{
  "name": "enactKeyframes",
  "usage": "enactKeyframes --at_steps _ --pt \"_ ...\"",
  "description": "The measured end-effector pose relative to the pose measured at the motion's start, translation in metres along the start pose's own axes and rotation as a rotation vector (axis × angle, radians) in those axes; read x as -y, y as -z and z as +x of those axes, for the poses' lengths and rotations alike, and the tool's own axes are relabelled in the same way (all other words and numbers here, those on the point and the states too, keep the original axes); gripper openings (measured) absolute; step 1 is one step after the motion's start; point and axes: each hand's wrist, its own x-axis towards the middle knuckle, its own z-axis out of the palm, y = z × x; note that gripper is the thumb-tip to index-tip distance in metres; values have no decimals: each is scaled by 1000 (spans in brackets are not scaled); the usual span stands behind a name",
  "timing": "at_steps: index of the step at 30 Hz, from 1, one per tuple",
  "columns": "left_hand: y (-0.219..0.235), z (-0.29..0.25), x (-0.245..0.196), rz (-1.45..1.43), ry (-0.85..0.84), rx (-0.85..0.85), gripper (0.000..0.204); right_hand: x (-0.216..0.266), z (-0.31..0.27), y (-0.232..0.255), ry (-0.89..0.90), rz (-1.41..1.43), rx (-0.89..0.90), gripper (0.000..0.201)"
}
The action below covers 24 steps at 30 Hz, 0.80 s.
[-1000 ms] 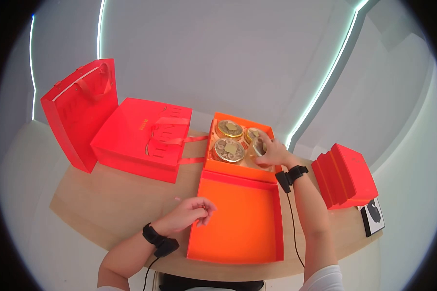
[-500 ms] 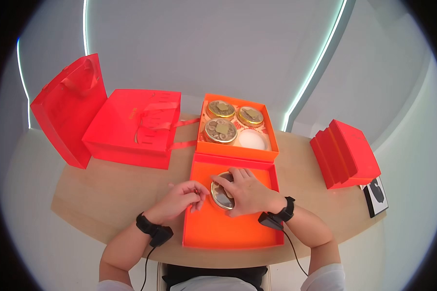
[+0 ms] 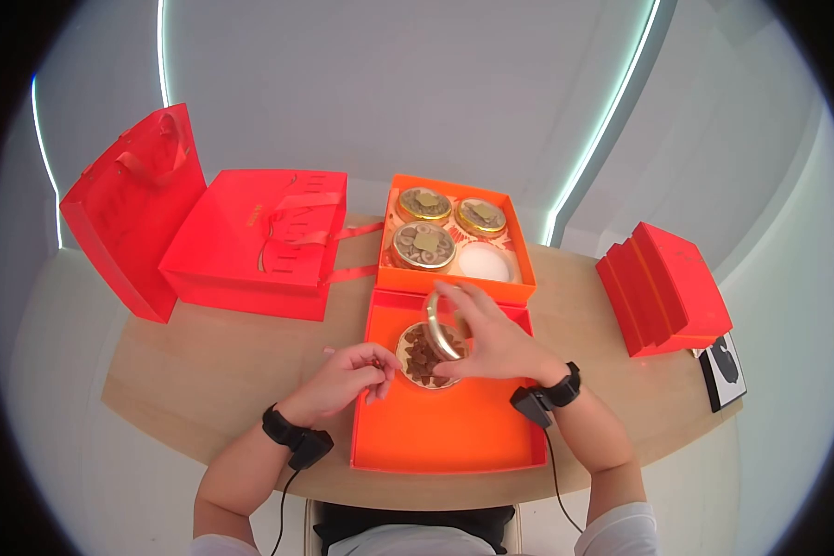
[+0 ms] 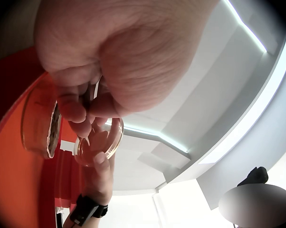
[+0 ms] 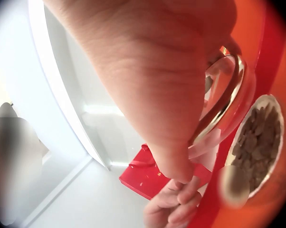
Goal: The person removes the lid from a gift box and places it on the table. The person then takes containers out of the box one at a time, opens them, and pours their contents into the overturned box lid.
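Observation:
A round clear jar [image 3: 423, 357] of brown pieces stands open in the shallow orange tray [image 3: 454, 426] in front of me. My right hand [image 3: 463, 334] grips its gold-rimmed clear lid [image 3: 440, 322], tilted on edge just above the jar. In the right wrist view the lid [image 5: 224, 102] hangs over the jar [image 5: 257, 137]. My left hand [image 3: 372, 366] rests at the tray's left edge beside the jar, fingers curled against the thumb, with nothing seen in them. Behind the tray, the orange gift box [image 3: 454, 285] holds three lidded jars and one empty white recess [image 3: 484, 263].
A red paper bag [image 3: 130, 208] stands at the far left, and another [image 3: 255, 241] lies flat beside it. A stack of red boxes [image 3: 667, 292] and a black-and-white card [image 3: 721, 371] sit at the right. All rest on a round wooden table [image 3: 204, 380].
The right hand took a jar from the gift box, set it in the tray and lifted its lid off. The left hand has barely moved.

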Motion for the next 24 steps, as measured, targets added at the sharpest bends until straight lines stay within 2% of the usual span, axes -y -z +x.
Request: enactKeyframes --at_steps 1,3,5,8,9,11,13,15,21,24 --pt "-1 0 0 0 1 -1 23 -1 -6 5 0 2 4 108" --pt "-2 -1 -1 -1 3 -2 23 -5 -21 12 -82 200 -47 107" --pt "-3 -1 -2 16 10 -12 23 -30 -40 9 -39 216 -74 107" --pt "-6 -2 -4 34 12 -45 20 -39 -73 9 -115 693 -125 106" --pt "-7 -3 -6 34 24 -40 20 -48 -80 5 -125 701 -129 106" --pt "-8 -4 -10 97 57 -68 21 -66 -92 -3 -97 1125 -211 107" --pt "-8 -4 -6 53 62 -80 22 -76 -103 -8 -129 1167 -271 109" --pt "-8 -3 -4 13 67 -95 24 -83 -108 -12 -108 1415 -343 105" --pt "-10 -2 -5 123 42 -120 24 -85 -112 -14 -130 1481 -361 103" --pt "-10 -3 -6 61 43 -124 23 -83 -113 -14 -126 1493 -362 101"
